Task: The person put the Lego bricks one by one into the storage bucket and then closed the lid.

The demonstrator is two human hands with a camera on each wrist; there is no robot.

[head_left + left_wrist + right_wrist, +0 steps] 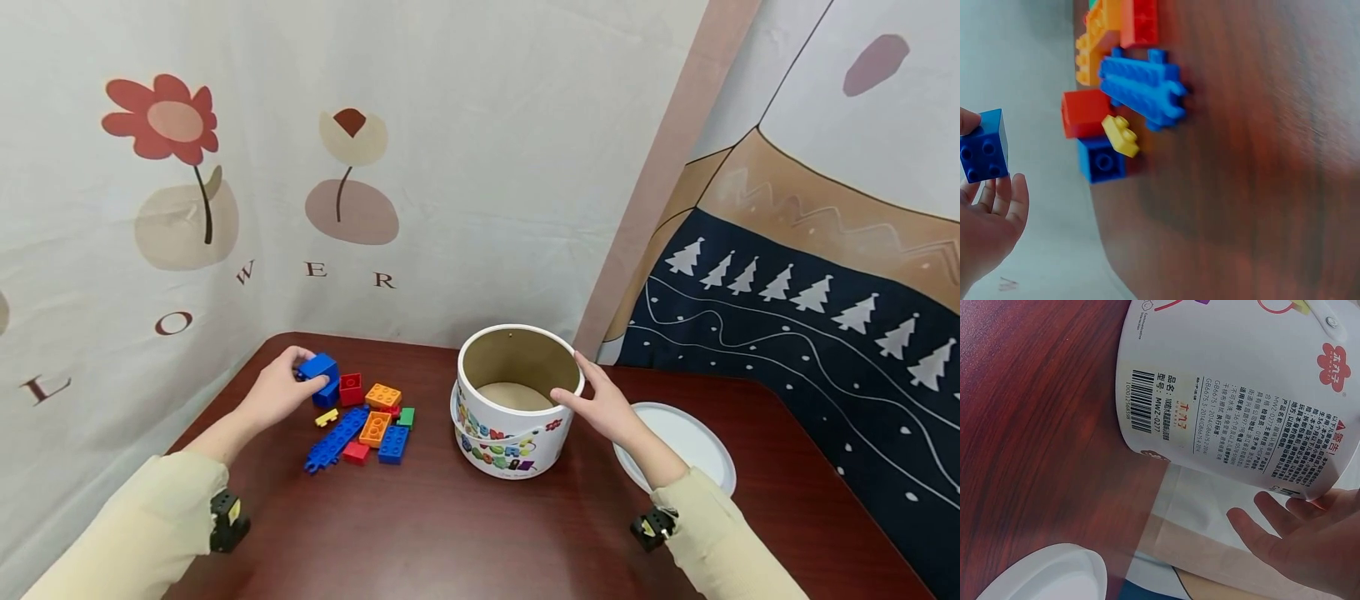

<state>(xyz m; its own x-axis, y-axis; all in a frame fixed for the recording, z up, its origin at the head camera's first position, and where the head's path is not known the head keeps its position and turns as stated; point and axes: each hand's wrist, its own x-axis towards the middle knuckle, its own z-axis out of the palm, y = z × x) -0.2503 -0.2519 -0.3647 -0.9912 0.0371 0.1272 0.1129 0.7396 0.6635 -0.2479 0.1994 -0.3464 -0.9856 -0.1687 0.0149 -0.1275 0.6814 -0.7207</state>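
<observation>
My left hand [281, 387] pinches a blue block [986, 150] between thumb and fingers. In the left wrist view it is held apart from the pile, its studs showing. Another blue block [1102, 161] lies beside a red block [1085, 112] and a small yellow piece [1121, 135]. My right hand [606, 406] is at the right rim of a white round bucket [487, 454], thumb and forefinger touching the rim. The right wrist view shows its other fingers [1254, 532] spread and fairly straight beside the bucket. The bucket stands upright and uncovered, its visible floor bare.
Orange blocks [375, 429], a long blue piece [337, 440], a green block [406, 417] and several others lie on the dark red table [420, 533]. A white round lid [701, 442] lies right of the bucket, partly behind my right forearm. Printed curtains [487, 167] hang behind.
</observation>
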